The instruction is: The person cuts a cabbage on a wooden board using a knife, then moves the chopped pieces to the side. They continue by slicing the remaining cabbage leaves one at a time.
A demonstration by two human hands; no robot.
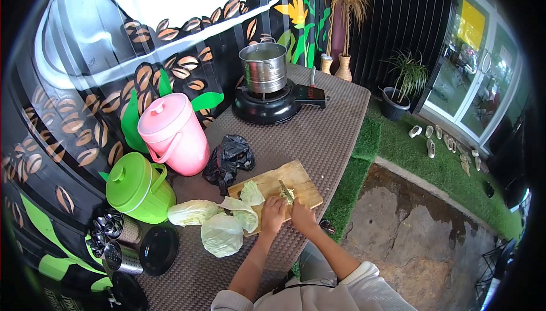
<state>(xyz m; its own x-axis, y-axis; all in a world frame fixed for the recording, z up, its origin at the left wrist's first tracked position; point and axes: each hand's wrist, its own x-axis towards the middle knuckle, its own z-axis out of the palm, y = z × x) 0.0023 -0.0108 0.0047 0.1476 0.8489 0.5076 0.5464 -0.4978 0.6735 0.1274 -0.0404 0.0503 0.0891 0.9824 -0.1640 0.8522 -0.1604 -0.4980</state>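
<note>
My right hand (303, 219) is closed around a knife (283, 187), whose blade points away from me over the wooden cutting board (307, 187). Close beside it, my left hand (274, 214) is curled down on the board against finely cut cabbage (289, 195); its fingertips are partly hidden. A cabbage leaf piece (251, 193) lies on the board left of the blade. Larger loose leaves (196, 212) and a rounded pale green cabbage (222, 236) rest at the board's left, on the woven-textured table (335, 123).
Behind the board sits a black plastic bag (228, 160). A pink lidded bucket (175, 134) and a green one (141, 188) stand left. Farther back, a steel pot (263, 69) is on a black gas stove (266, 106). Metal cutlery holders (122, 258) and a black plate (159, 250) are near left.
</note>
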